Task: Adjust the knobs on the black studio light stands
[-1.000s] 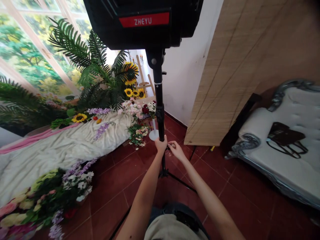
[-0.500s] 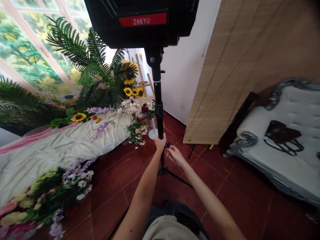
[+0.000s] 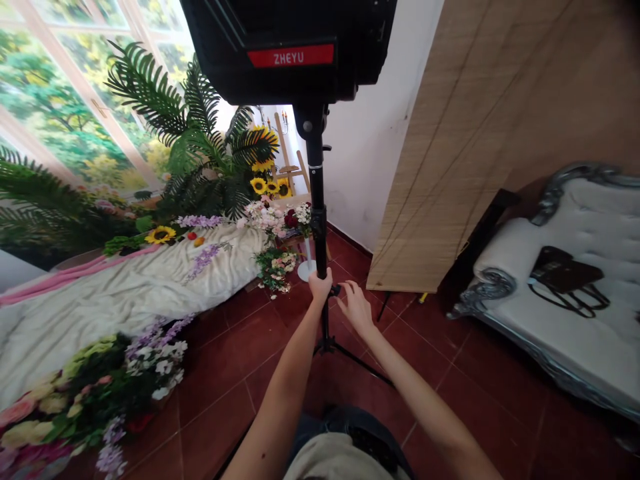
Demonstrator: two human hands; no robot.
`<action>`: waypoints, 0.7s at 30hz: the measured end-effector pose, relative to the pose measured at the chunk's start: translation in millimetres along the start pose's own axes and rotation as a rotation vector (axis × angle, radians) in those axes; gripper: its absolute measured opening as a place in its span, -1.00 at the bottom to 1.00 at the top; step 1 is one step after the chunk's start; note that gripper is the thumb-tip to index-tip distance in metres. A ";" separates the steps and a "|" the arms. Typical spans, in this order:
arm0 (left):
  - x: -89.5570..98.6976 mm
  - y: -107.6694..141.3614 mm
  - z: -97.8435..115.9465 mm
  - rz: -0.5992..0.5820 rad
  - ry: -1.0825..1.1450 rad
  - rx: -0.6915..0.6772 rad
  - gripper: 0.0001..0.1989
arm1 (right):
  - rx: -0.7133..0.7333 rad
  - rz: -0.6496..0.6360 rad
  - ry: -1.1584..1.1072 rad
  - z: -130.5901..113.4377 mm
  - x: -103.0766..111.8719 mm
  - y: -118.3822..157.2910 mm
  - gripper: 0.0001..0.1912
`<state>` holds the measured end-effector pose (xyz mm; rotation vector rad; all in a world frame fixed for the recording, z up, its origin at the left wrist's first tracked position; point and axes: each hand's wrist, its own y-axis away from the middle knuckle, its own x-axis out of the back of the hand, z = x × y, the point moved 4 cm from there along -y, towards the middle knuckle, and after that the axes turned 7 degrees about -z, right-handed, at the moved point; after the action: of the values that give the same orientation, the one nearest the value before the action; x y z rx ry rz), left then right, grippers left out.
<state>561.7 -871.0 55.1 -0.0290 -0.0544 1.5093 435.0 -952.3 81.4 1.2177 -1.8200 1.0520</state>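
A black light stand (image 3: 318,193) rises upright in front of me, with a large black studio light (image 3: 295,40) mounted on top; its red label reads ZHEYU. My left hand (image 3: 320,285) is wrapped around the pole, low down. Beside it a small black knob (image 3: 335,290) sticks out to the right of the pole. At that knob is my right hand (image 3: 356,307), its fingers apart and bent, the tips close to the knob; whether they touch it I cannot tell. Below, the stand's legs (image 3: 360,365) spread over the floor.
On the left, a bed-like surface carries a cream cloth (image 3: 125,287), with artificial flowers (image 3: 90,393) in front and palm fronds (image 3: 150,93) behind. A bamboo blind (image 3: 415,200) hangs right of the stand. Farther right, a tufted sofa (image 3: 590,340) bears a dark bag (image 3: 565,273).
My right hand's fingers have opened and lifted slightly off the knob, after being pinched near it. The left hand keeps its hold on the pole. The view has shifted slightly.
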 end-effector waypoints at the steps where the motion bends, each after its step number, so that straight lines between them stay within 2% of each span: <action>1: -0.4 0.0 1.1 -0.006 -0.013 -0.025 -0.73 | 0.016 -0.001 0.007 1.7 -0.2 -2.3 -0.61; 5: -2.4 1.1 7.6 -0.015 -0.048 -0.090 -0.72 | 0.082 -0.023 0.021 8.7 -0.1 -10.2 -0.62; 9: -3.4 2.4 11.8 -0.013 -0.040 -0.078 -0.72 | 0.052 -0.038 -0.021 13.7 -3.8 -15.1 -0.60; 15: -3.3 1.5 9.6 -0.013 -0.084 -0.077 -0.72 | -0.102 -0.067 -0.353 19.0 -19.5 -24.1 -0.43; 21: -4.0 -0.9 6.4 -0.027 -0.087 -0.072 -0.74 | -0.159 -0.063 -0.586 19.1 -22.3 -28.2 -0.41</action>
<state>562.0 -875.1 61.5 -0.0198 -0.1785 1.4803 466.5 -967.5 60.7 1.5819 -2.2260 0.5254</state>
